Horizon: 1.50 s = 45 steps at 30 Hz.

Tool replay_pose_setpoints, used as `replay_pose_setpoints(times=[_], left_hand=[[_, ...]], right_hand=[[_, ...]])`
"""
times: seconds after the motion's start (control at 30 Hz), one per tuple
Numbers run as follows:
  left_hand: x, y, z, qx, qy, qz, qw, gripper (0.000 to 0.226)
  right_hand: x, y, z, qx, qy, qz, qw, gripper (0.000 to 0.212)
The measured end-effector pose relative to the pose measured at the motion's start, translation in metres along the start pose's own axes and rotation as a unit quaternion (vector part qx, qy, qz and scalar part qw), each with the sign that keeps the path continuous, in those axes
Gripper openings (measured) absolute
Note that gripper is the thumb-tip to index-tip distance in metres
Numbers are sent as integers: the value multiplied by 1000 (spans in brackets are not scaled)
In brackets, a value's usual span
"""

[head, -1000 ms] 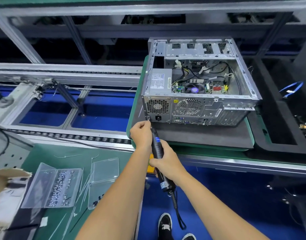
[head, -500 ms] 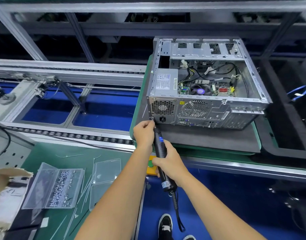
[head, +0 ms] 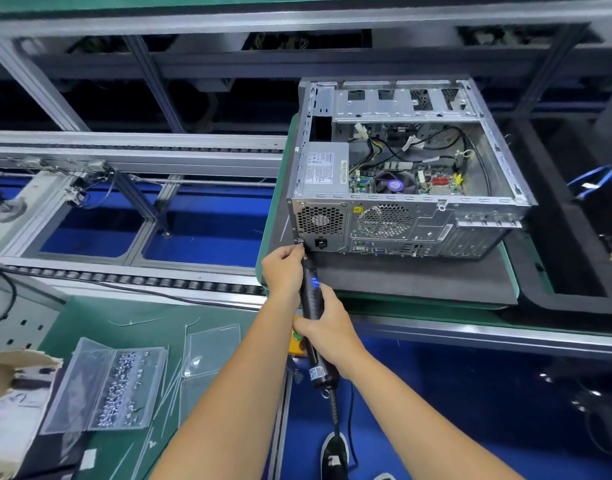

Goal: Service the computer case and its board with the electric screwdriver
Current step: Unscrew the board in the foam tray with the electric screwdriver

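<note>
An open silver computer case (head: 394,223) lies on its side on a dark foam pad, its rear panel facing me. Inside it show the green board (head: 406,183), cables and a grey power supply. My right hand (head: 327,325) grips the black electric screwdriver (head: 313,306), which points up at the lower left corner of the rear panel. My left hand (head: 282,271) pinches the screwdriver's tip right at that corner. The bit and any screw are hidden by my fingers.
The foam pad (head: 412,278) sits on a green pallet on a conveyor. A clear tray of several screws (head: 120,388) and an open clear lid (head: 211,348) lie on the green bench at lower left. Metal conveyor rails (head: 131,161) run left. A black foam tray (head: 581,258) stands right.
My view has shifted slightly, so the case sits a little further right and lower in frame. Both hands and the screwdriver stay at the lower left rear corner.
</note>
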State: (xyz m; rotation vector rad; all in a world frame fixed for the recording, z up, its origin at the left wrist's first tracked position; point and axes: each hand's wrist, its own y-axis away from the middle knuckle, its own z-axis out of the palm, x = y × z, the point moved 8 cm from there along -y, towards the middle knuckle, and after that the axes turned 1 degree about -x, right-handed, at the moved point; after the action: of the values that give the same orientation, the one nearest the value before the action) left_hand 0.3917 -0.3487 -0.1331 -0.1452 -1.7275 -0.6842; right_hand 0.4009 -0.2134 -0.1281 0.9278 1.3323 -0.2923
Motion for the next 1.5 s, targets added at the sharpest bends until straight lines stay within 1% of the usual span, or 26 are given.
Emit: replay_pose_setpoints(times=[0.07, 0.27, 0.47, 0.77, 0.87, 1.1, 1.3, 1.4, 1.5], left_hand=[[-2, 0, -1, 0, 13, -13, 1000, 18], [-5, 0, -5, -3, 18, -25, 1000, 18], [-3, 0, -5, -14, 23, -29, 999, 19], [-2, 2, -6, -25, 22, -28, 999, 17], [-2, 2, -6, -28, 19, -29, 999, 17], [-2, 0, 2, -20, 28, -41, 999, 12], [-6, -2, 8, -4, 29, -65, 997, 15], [0, 4, 17, -5, 82, -76, 994, 24], [19, 18, 30, -24, 146, -80, 986, 34]], right_hand=[[2, 0, 2, 6, -2, 1, 1000, 49], [5, -3, 5, 14, 7, 12, 1000, 53], [4, -5, 5, 16, -8, 14, 1000, 47], [2, -2, 6, 22, -1, 21, 1000, 51], [0, -1, 5, 16, 3, 26, 1000, 49], [-1, 5, -6, -21, 5, 47, 999, 54], [7, 11, -13, -41, 43, 53, 997, 56], [-3, 14, -22, -66, 39, 39, 996, 58], [-26, 15, -37, -88, 67, -9, 994, 69]])
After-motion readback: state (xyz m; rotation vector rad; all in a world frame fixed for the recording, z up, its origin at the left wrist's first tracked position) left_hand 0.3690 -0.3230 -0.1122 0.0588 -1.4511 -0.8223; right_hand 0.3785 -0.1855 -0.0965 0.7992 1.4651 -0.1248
